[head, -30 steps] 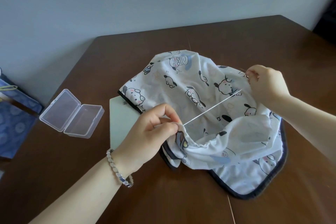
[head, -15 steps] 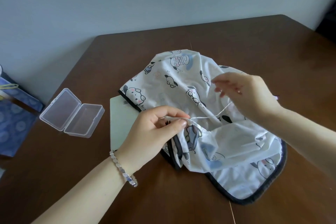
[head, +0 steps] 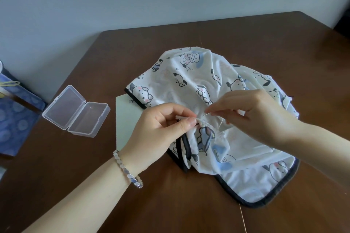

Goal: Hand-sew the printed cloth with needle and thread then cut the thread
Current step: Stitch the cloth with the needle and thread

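Back from its long pull to the right comes my right hand (head: 251, 117). A second ago it was well apart from the left with the thread stretched taut between them. Now its fingertips sit just beside my left fingertips, and the thread (head: 220, 125) hangs in a slack loop beneath. I judge the last stitch is drawn through and the next is about to start; cutting is not yet due.

Nearest me is my left hand (head: 159, 134), with a bracelet (head: 127, 171) at the wrist. Its thumb and forefinger are curled tight on a gathered fold of the printed cloth (head: 189, 73), lifting that fold a little off the table (head: 246, 34). Just past it, my right thumb and forefinger pinch a thin pale sliver that I take for the needle (head: 207, 113). Its tip is aimed at the pinched fold and almost touches it, and my other right fingers are spread and relaxed. So the seam lies between my two sets of fingertips.

Beyond, the rest of the cloth spreads in crumpled folds and partly covers a pale card (head: 126, 119). An open clear box (head: 75, 110) lies to the left, well apart from the work. No scissors show anywhere in view.
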